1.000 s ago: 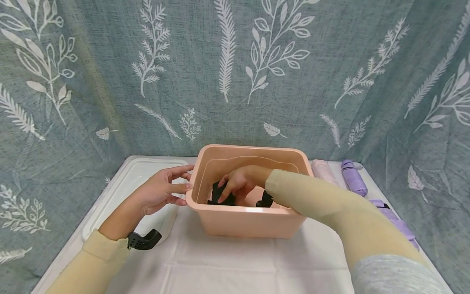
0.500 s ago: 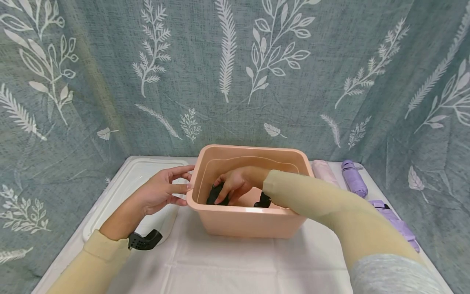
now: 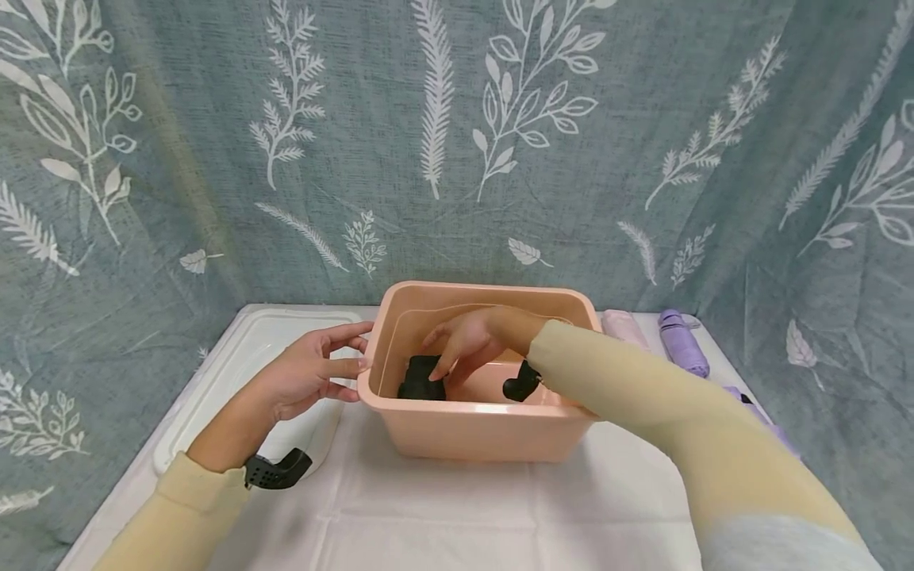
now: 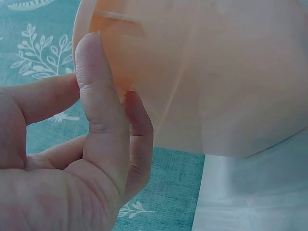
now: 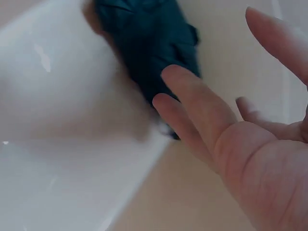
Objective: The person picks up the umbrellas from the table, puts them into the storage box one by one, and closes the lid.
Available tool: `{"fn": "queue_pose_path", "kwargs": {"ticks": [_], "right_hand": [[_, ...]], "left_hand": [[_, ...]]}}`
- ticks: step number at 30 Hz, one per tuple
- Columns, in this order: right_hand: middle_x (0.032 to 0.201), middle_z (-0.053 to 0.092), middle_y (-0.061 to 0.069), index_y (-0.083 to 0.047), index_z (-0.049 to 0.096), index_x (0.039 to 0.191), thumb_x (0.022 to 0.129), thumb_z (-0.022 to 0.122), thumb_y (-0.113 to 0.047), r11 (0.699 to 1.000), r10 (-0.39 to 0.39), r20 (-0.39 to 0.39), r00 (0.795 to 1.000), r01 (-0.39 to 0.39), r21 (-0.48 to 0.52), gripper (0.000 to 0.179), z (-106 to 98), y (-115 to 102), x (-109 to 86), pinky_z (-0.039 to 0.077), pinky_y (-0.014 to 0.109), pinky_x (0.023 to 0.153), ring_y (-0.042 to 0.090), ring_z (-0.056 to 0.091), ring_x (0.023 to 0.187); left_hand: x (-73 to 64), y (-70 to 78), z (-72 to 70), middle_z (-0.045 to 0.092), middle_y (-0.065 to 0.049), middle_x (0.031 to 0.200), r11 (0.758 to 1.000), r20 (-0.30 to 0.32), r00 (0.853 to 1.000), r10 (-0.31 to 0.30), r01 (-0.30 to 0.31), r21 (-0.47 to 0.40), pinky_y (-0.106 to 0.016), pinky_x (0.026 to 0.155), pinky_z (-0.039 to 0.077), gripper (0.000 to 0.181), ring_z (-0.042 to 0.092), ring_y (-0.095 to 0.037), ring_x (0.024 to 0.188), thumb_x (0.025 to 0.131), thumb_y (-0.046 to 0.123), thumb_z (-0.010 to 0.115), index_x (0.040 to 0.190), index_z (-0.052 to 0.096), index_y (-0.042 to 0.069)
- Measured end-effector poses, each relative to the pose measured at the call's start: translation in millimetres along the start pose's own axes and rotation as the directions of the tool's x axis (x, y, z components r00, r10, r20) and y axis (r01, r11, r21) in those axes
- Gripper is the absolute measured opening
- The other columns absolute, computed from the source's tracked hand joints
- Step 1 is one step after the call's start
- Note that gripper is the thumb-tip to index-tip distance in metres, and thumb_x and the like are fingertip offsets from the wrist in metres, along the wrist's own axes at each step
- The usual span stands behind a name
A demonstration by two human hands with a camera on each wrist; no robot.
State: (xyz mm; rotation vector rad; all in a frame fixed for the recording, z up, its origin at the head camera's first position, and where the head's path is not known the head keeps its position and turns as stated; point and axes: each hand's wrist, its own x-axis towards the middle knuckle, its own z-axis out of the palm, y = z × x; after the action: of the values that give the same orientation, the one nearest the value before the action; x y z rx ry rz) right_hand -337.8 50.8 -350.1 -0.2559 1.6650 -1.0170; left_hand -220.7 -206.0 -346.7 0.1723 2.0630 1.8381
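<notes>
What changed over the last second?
The right hand let go of the dark bundle; its grip opened and shifted up and right in the head view. The bundle slid slightly left inside the bin. Unchanged: left hand at the bin's left rim, white lid, purple roll.

L hand [image 3: 307, 374] touches the edge of a deep pink plastic box [image 3: 478, 434]; R hand [image 3: 473, 347] is inside, nr a small black bundle [image 3: 420, 381]. Flat white plastic piece [image 3: 250, 361] on L, soft purple roll [image 3: 683, 344] on R.
</notes>
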Motion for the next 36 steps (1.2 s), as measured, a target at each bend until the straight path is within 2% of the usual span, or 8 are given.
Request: {"fn": "queue_pose_path", "kwargs": {"ticks": [5, 7, 11, 14, 18, 24, 29, 36], "right_hand": [[0.166, 0.021, 0.019, -0.009, 0.023, 0.162, 0.096, 0.064, 0.004, 0.997, -0.073, -0.034, 0.997, 0.072, -0.037, 0.078, -7.9, -0.2, -26.4, 0.045, 0.05, 0.117, 0.024, 0.065, 0.102], [0.165, 0.023, 0.019, -0.009, 0.023, 0.162, 0.096, 0.065, 0.002, 0.994, -0.101, -0.046, 0.994, 0.099, -0.04, 0.078, -11.2, 1.7, -36.9, 0.046, 0.05, 0.115, 0.022, 0.067, 0.1], [0.164, 0.026, 0.021, -0.011, 0.027, 0.161, 0.095, 0.068, 0.0, 0.989, -0.145, -0.096, 0.985, 0.142, -0.037, 0.078, -16.2, 5.1, -57.2, 0.051, 0.049, 0.111, 0.027, 0.066, 0.116], [0.163, 0.026, 0.023, -0.013, 0.03, 0.161, 0.095, 0.069, 0.002, 0.982, -0.186, -0.14, 0.972, 0.186, -0.013, 0.078, -17.3, 5.5, -70.6, 0.052, 0.048, 0.11, 0.033, 0.058, 0.132], [0.161, 0.031, 0.022, -0.011, 0.034, 0.158, 0.095, 0.066, 0.005, 0.962, -0.268, -0.185, 0.945, 0.272, -0.004, 0.073, -15.1, 7.4, -86.6, 0.052, 0.049, 0.109, 0.034, 0.05, 0.139], [0.156, 0.041, 0.019, -0.007, 0.038, 0.156, 0.095, 0.065, 0.007, 0.927, -0.367, -0.262, 0.893, 0.375, -0.02, 0.068, -12.2, 19.7, -104.9, 0.055, 0.047, 0.105, 0.032, 0.059, 0.128], [0.156, 0.04, 0.021, -0.005, 0.037, 0.157, 0.095, 0.065, 0.006, 0.898, -0.42, -0.31, 0.853, 0.441, -0.001, 0.068, -11.3, 32.3, -120.3, 0.054, 0.049, 0.106, 0.033, 0.059, 0.129], [0.155, 0.042, 0.019, -0.005, 0.041, 0.154, 0.096, 0.063, 0.007, 0.865, -0.468, -0.337, 0.817, 0.502, 0.014, 0.064, -13.6, 45.9, -139.7, 0.054, 0.046, 0.106, 0.03, 0.056, 0.132]], "left_hand": [[-0.3, -3.0, -0.7, 0.046, -0.007, 0.125, 1.0, -0.005, 1.0, 0.005, -0.005, -0.007, -0.033, 0.072, 0.065, 0.076, 0.07, -0.015, 0.085, 0.097, 0.01, 0.07, 0.162, 0.032, 0.011], [-0.3, -3.3, -1.0, 0.046, -0.007, 0.125, 1.0, -0.007, 1.0, 0.002, -0.002, -0.008, -0.033, 0.073, 0.065, 0.076, 0.07, -0.015, 0.084, 0.097, 0.01, 0.071, 0.162, 0.032, 0.012], [-0.4, -3.4, -1.3, 0.046, -0.007, 0.125, 1.0, 0.002, 1.0, -0.004, 0.004, -0.007, -0.033, 0.073, 0.065, 0.077, 0.07, -0.015, 0.084, 0.097, 0.011, 0.071, 0.163, 0.03, 0.012], [-0.5, -4.2, -1.8, 0.045, -0.008, 0.127, 1.0, 0.007, 1.0, -0.001, 0.001, -0.011, -0.033, 0.073, 0.065, 0.077, 0.07, -0.015, 0.085, 0.098, 0.012, 0.07, 0.163, 0.029, 0.011], [0.3, -5.3, -1.6, 0.044, -0.008, 0.127, 1.0, -0.003, 1.0, 0.0, 0.0, -0.023, -0.033, 0.072, 0.065, 0.075, 0.07, -0.015, 0.083, 0.098, 0.011, 0.069, 0.162, 0.031, 0.011], [2.1, -6.5, -0.3, 0.045, -0.007, 0.126, 1.0, -0.007, 1.0, 0.011, -0.011, -0.027, -0.032, 0.071, 0.065, 0.075, 0.07, -0.015, 0.081, 0.098, 0.011, 0.07, 0.162, 0.031, 0.011], [2.2, -5.4, 1.2, 0.044, -0.008, 0.126, 1.0, -0.008, 1.0, 0.009, -0.01, -0.021, -0.033, 0.071, 0.065, 0.075, 0.07, -0.015, 0.081, 0.098, 0.011, 0.07, 0.162, 0.031, 0.01], [1.0, -3.2, 1.7, 0.043, -0.01, 0.127, 1.0, 0.003, 1.0, 0.011, -0.011, -0.014, -0.033, 0.071, 0.065, 0.074, 0.07, -0.016, 0.082, 0.098, 0.01, 0.069, 0.162, 0.031, 0.011]]}}
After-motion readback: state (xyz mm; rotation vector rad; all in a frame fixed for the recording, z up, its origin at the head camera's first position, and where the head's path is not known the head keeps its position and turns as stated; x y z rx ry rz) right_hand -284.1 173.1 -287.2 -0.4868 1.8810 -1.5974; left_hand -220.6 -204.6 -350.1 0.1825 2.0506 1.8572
